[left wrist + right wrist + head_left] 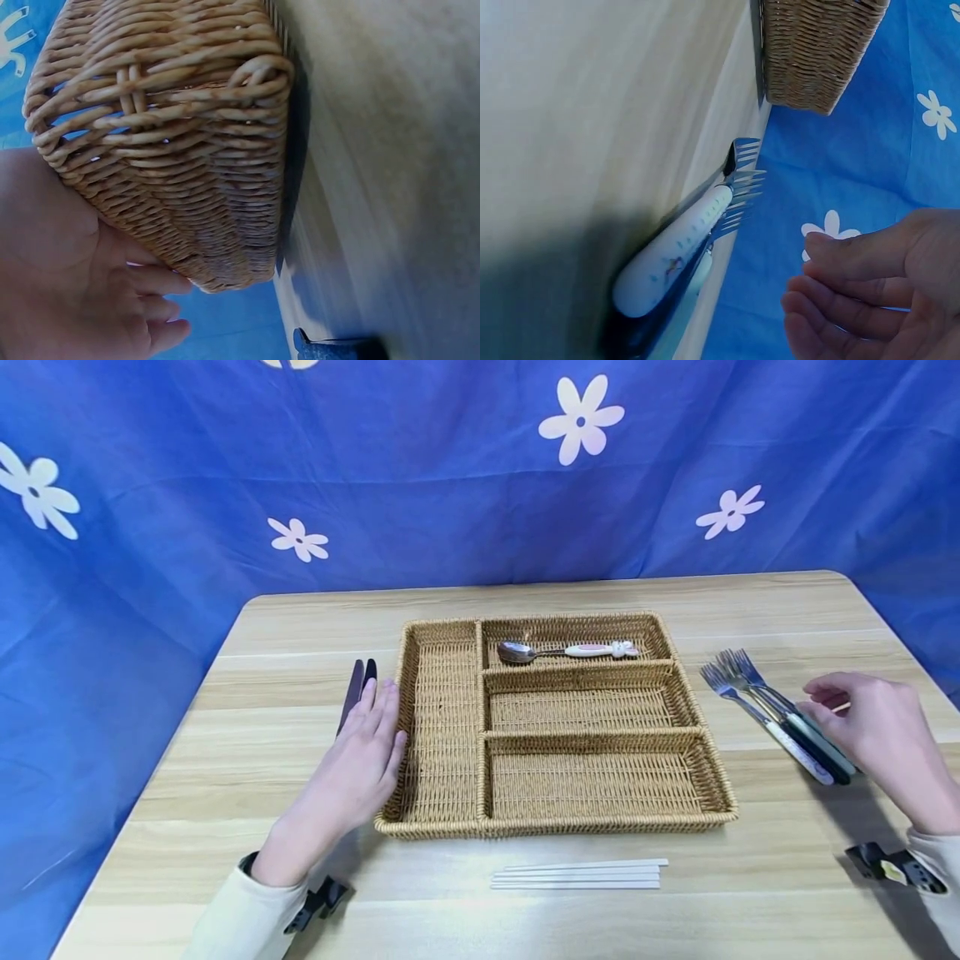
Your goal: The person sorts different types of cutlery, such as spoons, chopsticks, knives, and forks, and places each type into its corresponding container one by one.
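Note:
A woven wicker cutlery tray (438, 727) lies in the middle of the table. My left hand (360, 752) rests along its left wall with fingers extended; the left wrist view shows the palm beside the woven side (202, 165). Knives (352, 693) lie on the table just past the left fingers, their lower parts covered by the hand. On the right, my right hand (870, 727) hovers by a bunch of forks (787, 722), fingers loosely bent and holding nothing. One fork has a white patterned handle (679, 251); the others' handles are dark and green.
In the tray's back compartment lies a spoon (588, 650) with a white rabbit-shaped handle end. Several white sticks (577, 875) lie side by side in front of the tray. Behind the table (322, 627) hangs a blue cloth (450, 485) with white flowers.

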Available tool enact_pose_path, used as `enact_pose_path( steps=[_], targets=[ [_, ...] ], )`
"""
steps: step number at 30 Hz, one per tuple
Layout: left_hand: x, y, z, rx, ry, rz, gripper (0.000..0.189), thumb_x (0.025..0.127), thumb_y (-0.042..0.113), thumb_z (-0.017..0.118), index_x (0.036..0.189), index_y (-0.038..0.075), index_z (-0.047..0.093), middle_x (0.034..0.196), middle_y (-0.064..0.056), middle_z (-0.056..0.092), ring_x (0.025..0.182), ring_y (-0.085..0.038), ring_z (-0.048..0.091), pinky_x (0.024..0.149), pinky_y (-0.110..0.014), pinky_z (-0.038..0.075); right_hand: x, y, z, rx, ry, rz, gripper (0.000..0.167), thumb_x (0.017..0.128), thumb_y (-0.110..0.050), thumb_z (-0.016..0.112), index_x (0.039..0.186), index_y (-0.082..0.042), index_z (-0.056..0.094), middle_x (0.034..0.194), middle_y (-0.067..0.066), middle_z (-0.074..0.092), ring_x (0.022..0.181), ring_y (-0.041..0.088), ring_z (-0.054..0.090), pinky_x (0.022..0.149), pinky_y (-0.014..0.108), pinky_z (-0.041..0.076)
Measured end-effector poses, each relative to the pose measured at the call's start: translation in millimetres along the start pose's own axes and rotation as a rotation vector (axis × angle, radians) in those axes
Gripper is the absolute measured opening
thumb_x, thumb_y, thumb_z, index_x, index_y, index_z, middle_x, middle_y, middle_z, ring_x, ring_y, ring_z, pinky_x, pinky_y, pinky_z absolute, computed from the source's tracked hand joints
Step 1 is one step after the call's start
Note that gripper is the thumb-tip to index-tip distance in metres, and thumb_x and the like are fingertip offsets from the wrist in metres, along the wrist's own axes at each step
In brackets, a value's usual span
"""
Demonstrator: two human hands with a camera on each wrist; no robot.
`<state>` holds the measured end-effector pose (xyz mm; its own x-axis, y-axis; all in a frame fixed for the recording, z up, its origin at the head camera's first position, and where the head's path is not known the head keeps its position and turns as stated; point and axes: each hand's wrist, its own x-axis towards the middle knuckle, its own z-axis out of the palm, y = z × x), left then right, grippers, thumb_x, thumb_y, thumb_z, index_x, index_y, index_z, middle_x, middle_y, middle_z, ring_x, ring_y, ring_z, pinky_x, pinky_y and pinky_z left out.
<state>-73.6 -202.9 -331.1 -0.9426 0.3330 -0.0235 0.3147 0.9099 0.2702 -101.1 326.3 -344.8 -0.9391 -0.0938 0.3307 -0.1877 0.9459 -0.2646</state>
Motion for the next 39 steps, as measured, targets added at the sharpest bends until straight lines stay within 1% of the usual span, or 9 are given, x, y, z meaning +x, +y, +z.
enact_pose_path(
  steps=[2,4,7,10,13,18,29,35,39],
  targets=[
    [-0.1,0.2,-0.8,0.009,-0.005,0.000,0.061,0.105,0.021,0.032,0.150,-0.007,0.001,0.157,-0.024,0.000,0.145,-0.034,-0.010,0.118,-0.050,0.002,-2.7,0.3,1.6,0.003,-0.008,0.012,0.017,0.080,-0.001,0.073,0.091,0.010,0.066,0.074,0.024,0.067,0.059,0.036,0.062,0.054,0.044,0.044],
    [-0.3,0.4,-1.4,0.013,-0.007,0.003,0.061,0.105,0.022,0.031,0.150,-0.008,0.001,0.157,-0.024,-0.001,0.145,-0.035,-0.009,0.118,-0.050,0.002,-5.5,1.0,3.2,0.006,-0.004,0.011,0.016,0.078,0.000,0.073,0.090,0.009,0.067,0.073,0.022,0.067,0.057,0.033,0.062,0.053,0.039,0.043],
    [-0.9,0.3,-1.8,0.011,-0.008,0.007,0.061,0.106,0.023,0.030,0.150,-0.008,0.001,0.157,-0.024,0.000,0.145,-0.036,-0.009,0.118,-0.050,0.002,-9.2,1.4,6.4,0.010,-0.013,0.020,0.013,0.077,-0.001,0.074,0.086,0.006,0.068,0.070,0.018,0.068,0.052,0.021,0.059,0.053,0.033,0.039],
    [-1.5,0.5,-1.9,0.010,-0.010,0.007,0.061,0.106,0.026,0.029,0.150,-0.008,0.002,0.157,-0.024,0.000,0.145,-0.036,-0.008,0.118,-0.050,0.002,-12.1,-0.1,9.7,0.014,-0.061,0.058,0.010,0.079,-0.004,0.075,0.083,0.003,0.068,0.067,0.013,0.068,0.050,0.014,0.056,0.050,0.033,0.039],
    [-1.5,0.5,-1.9,0.012,-0.023,0.001,0.062,0.107,0.028,0.028,0.150,-0.008,0.001,0.157,-0.024,-0.002,0.145,-0.034,-0.010,0.118,-0.049,0.001,-13.3,-3.0,12.7,0.018,-0.141,0.109,0.010,0.081,-0.007,0.075,0.081,0.001,0.068,0.063,0.008,0.065,0.051,0.017,0.053,0.048,0.034,0.039],
    [-1.8,1.7,-2.1,0.021,-0.032,-0.001,0.064,0.107,0.032,0.026,0.150,-0.008,0.000,0.157,-0.022,-0.004,0.145,-0.032,-0.011,0.119,-0.048,0.000,-14.8,-5.9,14.4,0.001,-0.238,0.128,0.010,0.080,-0.008,0.074,0.076,-0.004,0.066,0.060,-0.001,0.060,0.051,0.016,0.048,0.044,0.031,0.034],
    [-2.9,1.6,-3.5,0.050,-0.036,0.022,0.065,0.106,0.033,0.025,0.150,-0.005,-0.004,0.158,-0.018,-0.010,0.145,-0.030,-0.014,0.119,-0.047,0.000,-7.6,-9.4,14.6,-0.020,-0.428,0.184,0.009,0.082,-0.008,0.070,0.083,0.000,0.069,0.069,0.006,0.066,0.064,0.029,0.058,0.050,0.040,0.043],
    [-2.6,0.4,-1.9,0.064,-0.027,0.034,0.065,0.106,0.032,0.025,0.150,-0.005,-0.005,0.158,-0.017,-0.012,0.144,-0.028,-0.017,0.119,-0.048,-0.001,-8.2,-10.7,15.8,0.010,-0.441,0.153,0.009,0.079,-0.009,0.071,0.083,-0.001,0.069,0.070,0.007,0.064,0.065,0.028,0.056,0.051,0.038,0.042],
    [-2.5,-0.1,-1.1,0.064,-0.021,0.038,0.064,0.106,0.031,0.025,0.150,-0.006,-0.005,0.157,-0.018,-0.013,0.144,-0.028,-0.017,0.119,-0.047,-0.001,-8.1,-12.5,17.7,0.025,-0.434,0.132,0.013,0.078,-0.007,0.070,0.086,0.003,0.068,0.070,0.008,0.064,0.065,0.027,0.056,0.051,0.038,0.042]
  ],
)
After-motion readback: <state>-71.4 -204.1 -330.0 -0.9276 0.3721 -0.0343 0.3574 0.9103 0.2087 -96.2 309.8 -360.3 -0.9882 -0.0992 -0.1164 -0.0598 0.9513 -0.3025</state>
